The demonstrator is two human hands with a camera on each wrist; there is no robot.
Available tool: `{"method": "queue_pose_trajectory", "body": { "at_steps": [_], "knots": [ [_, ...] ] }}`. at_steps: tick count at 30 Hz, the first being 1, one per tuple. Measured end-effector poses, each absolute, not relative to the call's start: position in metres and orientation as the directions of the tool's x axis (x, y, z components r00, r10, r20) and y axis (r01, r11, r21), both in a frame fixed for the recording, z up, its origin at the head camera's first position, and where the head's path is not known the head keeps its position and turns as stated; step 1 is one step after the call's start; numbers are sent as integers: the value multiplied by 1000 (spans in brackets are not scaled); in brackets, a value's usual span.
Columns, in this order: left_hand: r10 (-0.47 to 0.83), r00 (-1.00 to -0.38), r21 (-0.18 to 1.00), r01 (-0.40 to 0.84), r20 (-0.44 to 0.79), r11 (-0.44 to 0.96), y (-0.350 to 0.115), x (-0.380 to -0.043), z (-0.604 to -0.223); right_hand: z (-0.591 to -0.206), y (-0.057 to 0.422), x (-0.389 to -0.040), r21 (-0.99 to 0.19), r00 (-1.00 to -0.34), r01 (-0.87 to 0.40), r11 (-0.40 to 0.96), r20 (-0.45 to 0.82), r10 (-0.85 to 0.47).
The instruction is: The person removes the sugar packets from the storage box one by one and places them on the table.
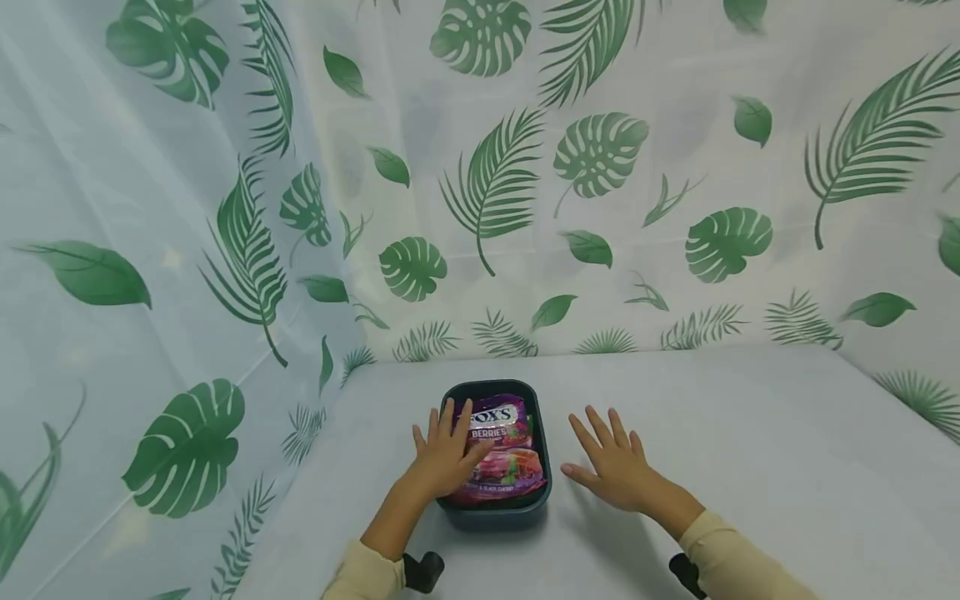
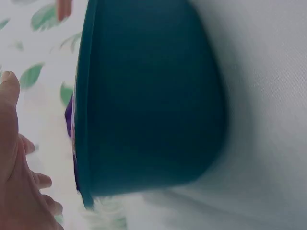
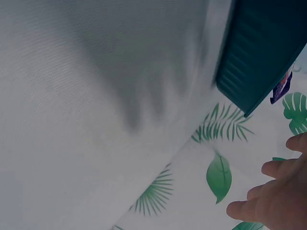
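Observation:
A dark teal plastic bin [image 1: 495, 518] stands on the white tabletop, seen side-on in both wrist views. Inside lies a purple and red Fox's Berries candy bag [image 1: 504, 475], its upper edge poking past the rim in the left wrist view. My left hand [image 1: 442, 458] hovers over the bin's left side with fingers spread, overlapping part of the bag in the head view. To the right of the bin, my right hand [image 1: 617, 467] is held above the table, fingers straight and apart. Neither hand grips anything.
White tabletop [image 1: 720, 425] stretches off to the right of the bin. A white curtain with green leaf prints [image 1: 660, 92] hangs behind the table and along its left side. Dark wrist straps [image 1: 423, 572] show below the sleeves.

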State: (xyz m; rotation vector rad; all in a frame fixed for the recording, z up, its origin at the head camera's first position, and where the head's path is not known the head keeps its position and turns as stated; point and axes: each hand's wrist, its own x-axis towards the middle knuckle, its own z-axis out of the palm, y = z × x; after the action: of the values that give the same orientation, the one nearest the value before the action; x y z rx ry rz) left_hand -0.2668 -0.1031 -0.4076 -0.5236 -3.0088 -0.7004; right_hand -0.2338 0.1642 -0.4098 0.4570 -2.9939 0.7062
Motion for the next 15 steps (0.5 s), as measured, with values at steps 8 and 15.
{"method": "queue_pose_trajectory", "body": {
  "at_steps": [8, 15],
  "knots": [
    [187, -981, 644, 175, 49, 745, -134, -263, -422, -407, 142, -246, -486, -958, -278, 829, 78, -276],
    [113, -994, 835, 64, 2, 546, -149, -263, -444, -405, 122, -257, -548, -963, -250, 798, 56, -263]
  ]
}}
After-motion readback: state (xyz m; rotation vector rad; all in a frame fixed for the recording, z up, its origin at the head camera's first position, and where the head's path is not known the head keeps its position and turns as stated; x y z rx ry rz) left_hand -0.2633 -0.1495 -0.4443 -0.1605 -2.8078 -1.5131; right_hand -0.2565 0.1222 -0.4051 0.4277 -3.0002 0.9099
